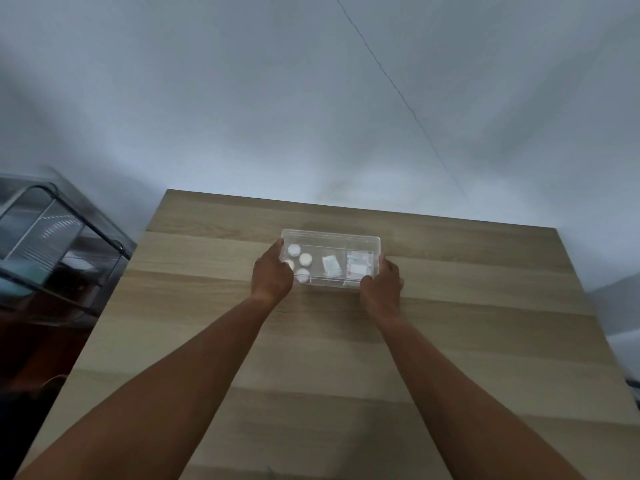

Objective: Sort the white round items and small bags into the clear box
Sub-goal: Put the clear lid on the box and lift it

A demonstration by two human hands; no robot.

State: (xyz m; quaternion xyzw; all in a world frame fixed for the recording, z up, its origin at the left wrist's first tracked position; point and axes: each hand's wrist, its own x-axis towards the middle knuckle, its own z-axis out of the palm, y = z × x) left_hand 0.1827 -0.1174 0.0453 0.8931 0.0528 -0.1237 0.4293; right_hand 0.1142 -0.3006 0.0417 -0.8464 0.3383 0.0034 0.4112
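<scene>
Bare hands [272, 271] gripping clear box [330, 237]

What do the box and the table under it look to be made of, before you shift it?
The clear box looks like rigid transparent plastic with a glossy finish: the round items and small bags show through its walls, and the rim catches light. The table looks like light wood-grain, perhaps laminate, matt, with long plank-like bands. Both hands, left and right, grip the box ends.
</scene>
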